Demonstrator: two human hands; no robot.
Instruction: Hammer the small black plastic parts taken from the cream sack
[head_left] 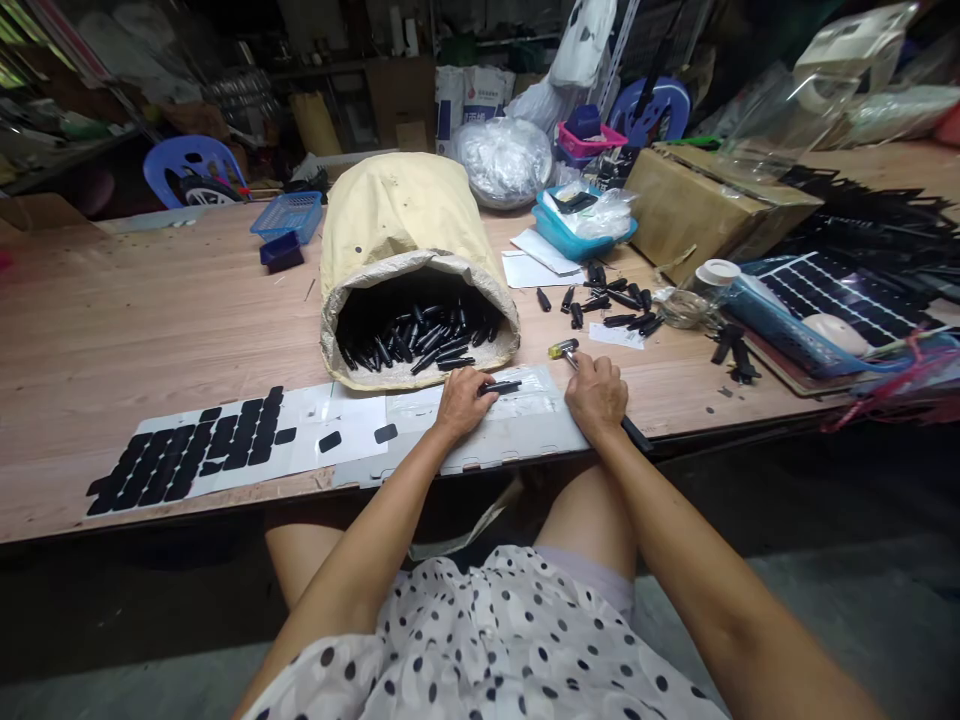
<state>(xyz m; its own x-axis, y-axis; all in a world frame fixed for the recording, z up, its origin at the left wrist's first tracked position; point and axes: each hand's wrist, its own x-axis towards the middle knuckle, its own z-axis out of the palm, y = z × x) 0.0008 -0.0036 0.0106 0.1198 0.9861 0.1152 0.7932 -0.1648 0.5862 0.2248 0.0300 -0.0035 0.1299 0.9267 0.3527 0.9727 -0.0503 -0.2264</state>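
On the grey-white board (457,455) at the table's front edge, my left hand (463,402) grips a slim black plastic part (504,386) by its left end. My right hand (598,397) is wrapped round a small hammer (564,349). The hammer's yellowish head points left, and its black handle end sticks out below the hand. Just beyond my left hand lies a cream sack (409,210), its mouth turned toward me. Many similar black parts (427,335) fill the opening. Right of the sack, more black parts (606,297) lie loose on the table.
Black rounded patches (157,465) sit in rows on white sheets at the left. Blue baskets (289,215), a teal tray (577,225) and a cardboard box (712,210) stand farther back. At the right, a blue basket (795,325) holds a striped black panel.
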